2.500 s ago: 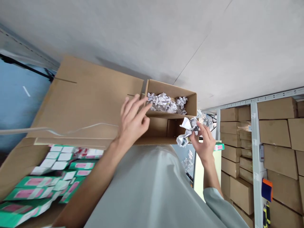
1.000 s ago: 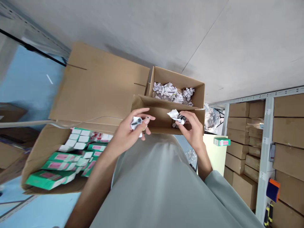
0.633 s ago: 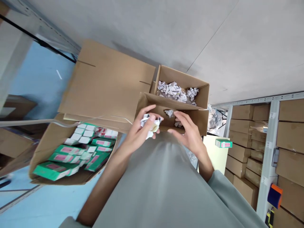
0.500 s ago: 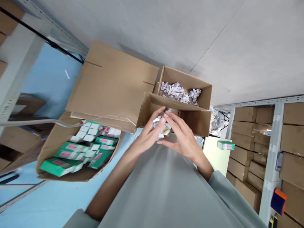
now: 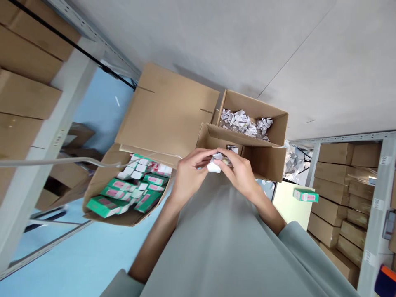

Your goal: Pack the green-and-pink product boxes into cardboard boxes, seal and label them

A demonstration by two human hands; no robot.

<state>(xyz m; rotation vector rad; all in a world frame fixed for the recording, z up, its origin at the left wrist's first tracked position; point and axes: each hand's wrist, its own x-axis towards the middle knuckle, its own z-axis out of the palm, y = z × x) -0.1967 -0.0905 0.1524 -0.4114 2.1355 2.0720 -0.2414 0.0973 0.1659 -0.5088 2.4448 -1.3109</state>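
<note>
Between my two hands is a crumpled piece of white paper (image 5: 214,166). My left hand (image 5: 192,172) is closed on its left side, thumb and fingers pressing it. From the right, my right hand (image 5: 239,170) grips the same paper, its thumb on the near face. Both hands are over the near edge of an open cardboard box (image 5: 264,161), which has something small and pale inside, partly hidden by my fingers. Right behind it, a second open box (image 5: 256,108) holds crumpled paper (image 5: 243,121).
On the left, a large carton (image 5: 102,181) is full of green and white small boxes (image 5: 105,205), with a cardboard flap (image 5: 170,109) above. One green box (image 5: 305,195) lies on a pale yellow surface (image 5: 289,206). Shelves of cartons (image 5: 331,202) stand at right.
My hands have drawn closer together around the paper, squeezing it smaller. The view has shifted, so the boxes and shelves appear further right.
</note>
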